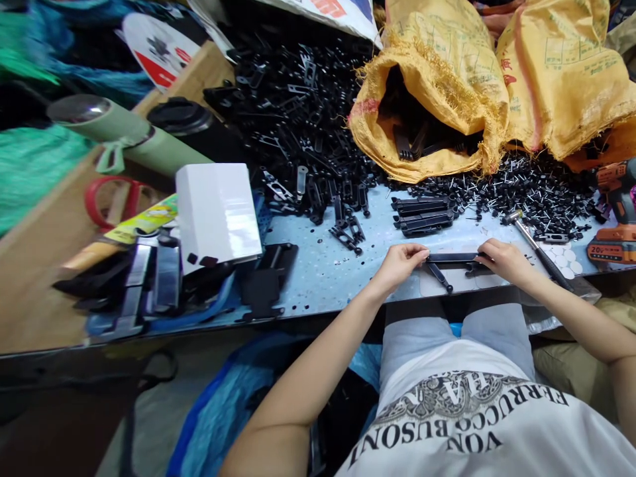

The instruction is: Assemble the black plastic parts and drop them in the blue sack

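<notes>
A person in a white printed T-shirt [462, 424] sits at a light-blue surface [322, 271], both forearms reaching over its near edge. The left hand [405, 260] pinches one end of a long black bar [453, 258] between thumb and fingers; the right hand [501, 258] pinches the other end, so the bar spans the gap between them, roughly level and just inside the near edge. A short black arm [439, 277] with a rounded tip slants below the bar near the left hand; whether it is joined to the bar cannot be told.

Just beyond the hands lies a stack of similar black bars [424, 216]. To the right of the right hand, a hammer [541, 256] lies aslant, with white round discs [566, 262] beside it and an orange-and-black cordless drill [616, 250] farther right. Behind these spreads a heap of small black pieces with metal pins [536, 192], below an open yellow woven sack [442, 59]. Farther left are a large pile of black clip-like parts [303, 126] and a white box [218, 209].
</notes>
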A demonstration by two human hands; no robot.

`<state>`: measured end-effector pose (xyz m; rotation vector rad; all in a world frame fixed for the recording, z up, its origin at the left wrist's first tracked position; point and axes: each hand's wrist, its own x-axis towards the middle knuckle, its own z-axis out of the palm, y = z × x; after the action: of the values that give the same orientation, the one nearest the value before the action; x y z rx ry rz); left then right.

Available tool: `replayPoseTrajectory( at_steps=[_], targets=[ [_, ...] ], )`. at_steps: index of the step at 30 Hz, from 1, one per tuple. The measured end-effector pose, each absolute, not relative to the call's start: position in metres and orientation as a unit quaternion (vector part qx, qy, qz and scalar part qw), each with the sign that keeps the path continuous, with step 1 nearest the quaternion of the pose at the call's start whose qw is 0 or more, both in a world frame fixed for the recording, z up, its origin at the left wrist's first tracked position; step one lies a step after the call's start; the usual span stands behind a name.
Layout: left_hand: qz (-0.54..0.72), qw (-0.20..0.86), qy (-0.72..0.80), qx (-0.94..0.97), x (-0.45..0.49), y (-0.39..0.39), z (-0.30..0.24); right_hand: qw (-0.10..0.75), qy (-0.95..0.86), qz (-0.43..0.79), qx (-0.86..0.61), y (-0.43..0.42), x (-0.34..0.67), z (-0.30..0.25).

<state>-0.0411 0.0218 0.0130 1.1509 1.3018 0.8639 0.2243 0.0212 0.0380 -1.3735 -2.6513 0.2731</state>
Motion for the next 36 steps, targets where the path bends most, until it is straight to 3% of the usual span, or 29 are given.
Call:
replayPoseTrajectory(
  at_steps=[7,12,14,18,29,36],
  targets=[
    [0.323,0.491,0.594,0.549,-0.052,0.023,-0.009,0.133,-0.876,0.116,-0.449,0.018,0.228,0.028],
    [0.264,0.199,0.557,0.762,-0.024,0.01,0.006,0.185,-0.89,0.131,-0.396,0.012,0.243,0.005],
    [0.206,0.156,0.473,0.842,0.0,0.008,0.011,0.188,-0.892,0.139,-0.386,0.01,0.249,-0.005],
    [0.117,0.153,0.454,0.87,0.034,0.011,0.006,0.18,-0.882,0.128,-0.417,0.01,0.255,-0.022],
    [0.133,0.113,0.512,0.841,0.041,0.007,-0.003,0.185,-0.932,0.022,-0.31,0.038,0.268,-0.024],
    [0.128,0.109,0.468,0.867,0.04,0.009,-0.006,0.105,-0.978,0.044,-0.174,0.06,0.274,-0.02]
  ],
)
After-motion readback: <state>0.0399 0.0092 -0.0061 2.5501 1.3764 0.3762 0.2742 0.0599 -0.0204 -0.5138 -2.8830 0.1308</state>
